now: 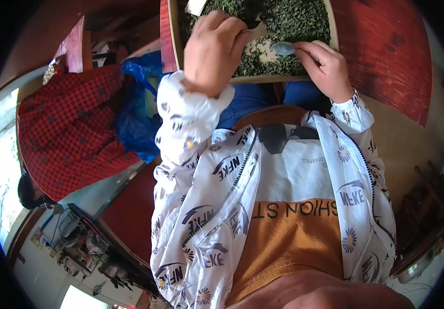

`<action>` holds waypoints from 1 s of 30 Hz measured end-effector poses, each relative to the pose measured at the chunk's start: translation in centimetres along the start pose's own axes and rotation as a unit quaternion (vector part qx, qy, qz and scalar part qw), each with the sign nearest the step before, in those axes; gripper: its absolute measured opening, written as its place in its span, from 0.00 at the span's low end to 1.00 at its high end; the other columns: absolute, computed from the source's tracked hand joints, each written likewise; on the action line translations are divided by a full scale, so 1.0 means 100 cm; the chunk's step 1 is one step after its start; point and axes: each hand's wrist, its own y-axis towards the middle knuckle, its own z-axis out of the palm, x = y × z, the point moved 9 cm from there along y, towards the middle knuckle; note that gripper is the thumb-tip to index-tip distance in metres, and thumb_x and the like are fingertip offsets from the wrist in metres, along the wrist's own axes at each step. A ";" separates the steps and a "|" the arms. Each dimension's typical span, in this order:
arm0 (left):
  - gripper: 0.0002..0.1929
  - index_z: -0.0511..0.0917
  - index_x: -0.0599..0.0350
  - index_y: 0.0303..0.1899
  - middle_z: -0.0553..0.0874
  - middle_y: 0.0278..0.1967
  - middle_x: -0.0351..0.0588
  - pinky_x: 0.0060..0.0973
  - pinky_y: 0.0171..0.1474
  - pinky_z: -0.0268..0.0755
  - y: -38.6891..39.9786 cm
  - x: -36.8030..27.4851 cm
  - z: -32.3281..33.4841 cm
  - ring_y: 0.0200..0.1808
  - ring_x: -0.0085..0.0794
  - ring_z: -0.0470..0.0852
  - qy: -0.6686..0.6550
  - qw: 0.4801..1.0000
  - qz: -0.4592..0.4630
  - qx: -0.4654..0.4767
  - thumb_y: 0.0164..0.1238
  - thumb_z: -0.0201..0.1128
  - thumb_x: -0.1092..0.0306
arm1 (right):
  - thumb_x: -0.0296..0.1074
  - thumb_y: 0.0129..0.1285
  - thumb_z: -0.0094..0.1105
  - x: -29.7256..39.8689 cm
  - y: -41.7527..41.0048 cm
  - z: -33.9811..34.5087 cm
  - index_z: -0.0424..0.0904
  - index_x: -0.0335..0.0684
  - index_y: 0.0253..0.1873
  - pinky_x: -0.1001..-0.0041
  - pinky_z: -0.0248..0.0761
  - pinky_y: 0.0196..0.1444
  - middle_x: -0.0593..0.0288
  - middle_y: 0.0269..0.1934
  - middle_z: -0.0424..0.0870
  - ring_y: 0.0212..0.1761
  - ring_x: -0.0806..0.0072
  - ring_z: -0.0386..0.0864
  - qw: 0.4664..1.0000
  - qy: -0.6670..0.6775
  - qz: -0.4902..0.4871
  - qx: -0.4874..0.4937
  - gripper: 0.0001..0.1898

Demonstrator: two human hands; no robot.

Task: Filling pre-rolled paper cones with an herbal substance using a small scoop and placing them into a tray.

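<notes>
A shallow tray with a pale wooden rim (334, 27) lies before me, filled with dark green dried leaves (307, 23) that look like tea. My left hand (216, 52) is over the tray's left part, its thumb and fingers pinching a small cream-coloured piece of card or paper (260, 31). Over the right part, my right hand (324, 63) grips the edge of a small translucent bluish disc-like piece (282, 48), possibly plastic. Between the hands, a pale patch of the tray's bottom (264, 50) shows through thinly scattered leaves. A white card-like piece (195, 5) sits at the tray's upper left.
The tray rests on a red wooden tabletop (384, 50). Left of me are a blue plastic bag (137, 127) and a red-and-black checked cloth (75, 135). A shelf with cluttered small items (87, 243) stands at the lower left; wooden furniture (426, 208) is at the right.
</notes>
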 end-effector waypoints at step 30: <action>0.04 0.86 0.60 0.39 0.84 0.39 0.51 0.40 0.44 0.80 0.007 0.002 -0.055 0.41 0.51 0.85 -0.081 0.993 -0.083 0.011 0.66 0.71 0.72 | 0.27 0.72 0.64 0.055 0.022 -0.035 0.87 0.35 0.50 0.68 0.76 0.35 0.53 0.37 0.87 0.32 0.61 0.85 0.999 0.019 0.028 0.025 0.07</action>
